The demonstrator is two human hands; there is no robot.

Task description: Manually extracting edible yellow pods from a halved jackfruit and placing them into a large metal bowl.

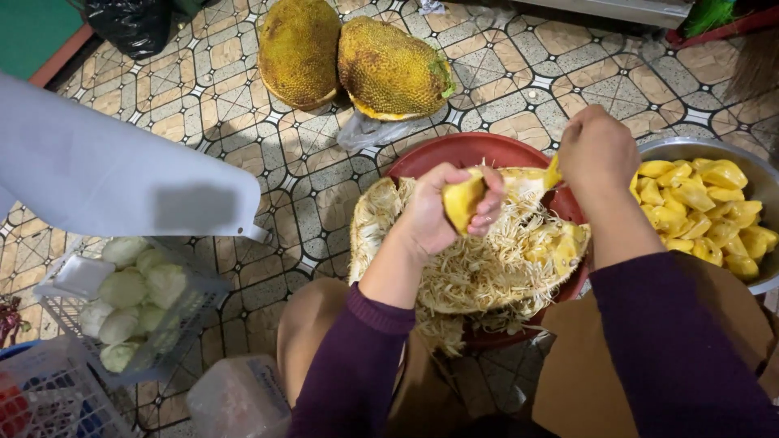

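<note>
A person in a dark purple long-sleeved top sits low over a tiled floor, working at a cut-open jackfruit piece that lies in a red basin just in front of the knees. The left hand is closed around a yellow jackfruit pod, fingers curled over its right side, the pod held just above the stringy pale fibres of the open fruit. The right hand is clenched just to the right of it, pinching a yellow strip that sticks out from under the fist toward the pod; how much more it holds cannot be told from this angle. Touching the basin's right edge stands a metal bowl heaped with cleaned yellow pods. On the far side of the floor, well apart from the hands, two whole jackfruits lie side by side, with a clear plastic bag crumpled near them and a black bag at far left. At near left a white plastic basket holds pale green round pieces, beside a translucent container. A blurred white shape crosses the left of the view
</note>
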